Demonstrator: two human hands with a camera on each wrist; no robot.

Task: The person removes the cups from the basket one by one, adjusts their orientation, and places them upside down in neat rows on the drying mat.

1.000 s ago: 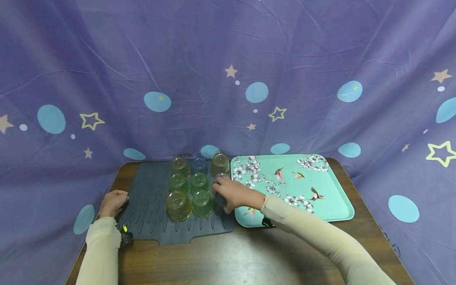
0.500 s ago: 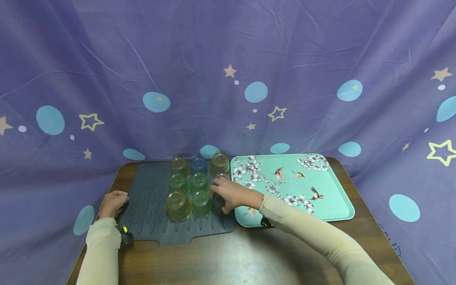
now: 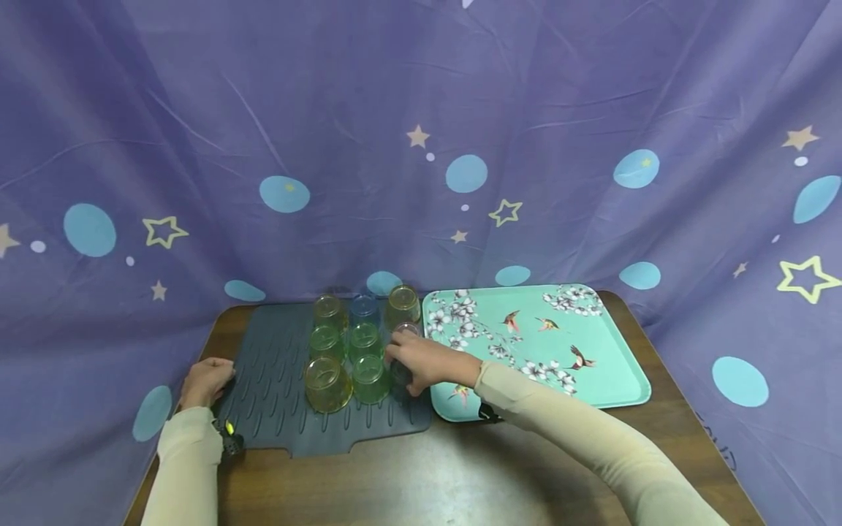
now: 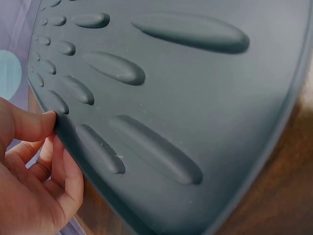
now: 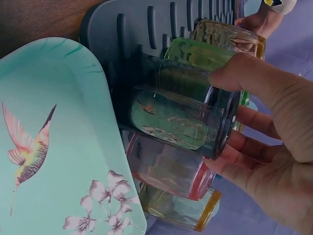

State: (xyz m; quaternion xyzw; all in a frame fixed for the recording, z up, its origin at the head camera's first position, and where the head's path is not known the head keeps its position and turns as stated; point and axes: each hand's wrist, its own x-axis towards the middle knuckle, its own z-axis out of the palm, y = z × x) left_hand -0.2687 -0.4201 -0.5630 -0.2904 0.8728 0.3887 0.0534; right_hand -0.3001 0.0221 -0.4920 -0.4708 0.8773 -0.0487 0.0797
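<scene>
My left hand is at the left edge of a dark grey drying mat; its thumb and fingers pinch that edge in the left wrist view. With my right hand I grip a smoky dark glass around its upper end, thumb on one side and fingers on the other. That glass stands upside down at the mat's right front, beside a green glass. Behind it is a pinkish glass, then an amber glass. My right hand hides part of the dark glass in the head view.
Several more upturned glasses stand close together, among them a yellow one and a blue one. A mint tray with birds and blossoms lies right of the mat. A purple curtain hangs behind the wooden table.
My right hand has shifted slightly left with the dark glass, towards the front green glass. The left hand stays at the mat's edge. The head view has tilted a little.
</scene>
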